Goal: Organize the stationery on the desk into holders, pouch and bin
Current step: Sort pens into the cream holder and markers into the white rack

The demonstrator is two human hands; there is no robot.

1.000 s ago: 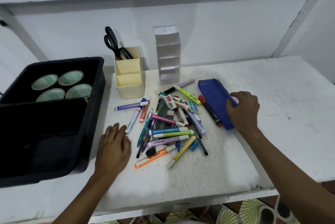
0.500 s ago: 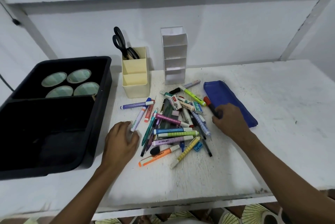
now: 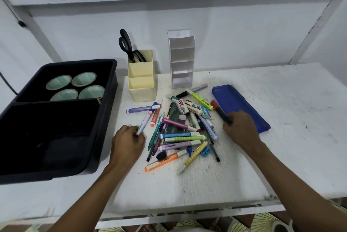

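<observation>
A heap of several pens, highlighters and erasers (image 3: 180, 128) lies mid-desk. My left hand (image 3: 127, 143) pinches the near end of a white marker with an orange cap (image 3: 145, 120) at the heap's left edge. My right hand (image 3: 241, 128) grips the black body of a red-capped marker (image 3: 218, 109) beside the flat blue pouch (image 3: 242, 105). Behind the heap stand a cream holder (image 3: 142, 88) with black scissors (image 3: 127, 47) in its back slot and a white tiered holder (image 3: 182, 58). A black bin (image 3: 56, 119) sits at the left.
Inside the bin's far half lie several tape rolls (image 3: 75, 87). The white desk (image 3: 281, 147) ends at a front edge near me. A wall and a shelf frame close the back. Bare desk surface extends right of the pouch.
My right hand left the pouch and moved left onto the red-capped marker. My left hand slid forward and closed on the white marker's end.
</observation>
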